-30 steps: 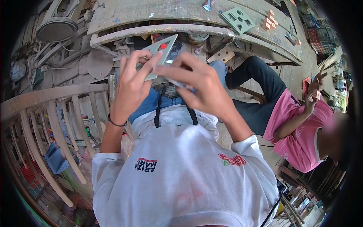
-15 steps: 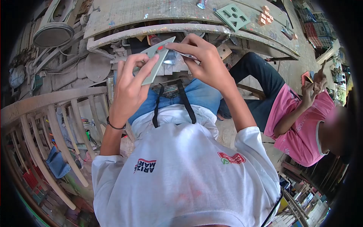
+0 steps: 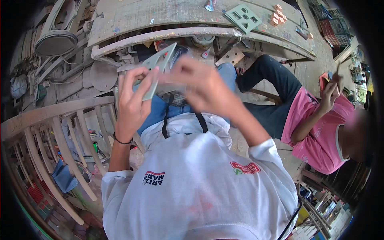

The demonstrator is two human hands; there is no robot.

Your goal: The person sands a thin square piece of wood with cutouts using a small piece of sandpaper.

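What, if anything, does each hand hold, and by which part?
The left hand holds the green board around its middle, between thumb and fingers. The right hand is blurred; whether it holds anything cannot be told.

From where I stand, the right hand [image 3: 206, 84] is a blur, and I can't tell what it holds. The left hand [image 3: 134, 96] hides part of the pale green flat board [image 3: 162, 62]. The grey wooden workbench's [image 3: 168, 14] far edge is cut off; the small pinkish wooden cubes' [image 3: 277, 18] marks are too tiny.
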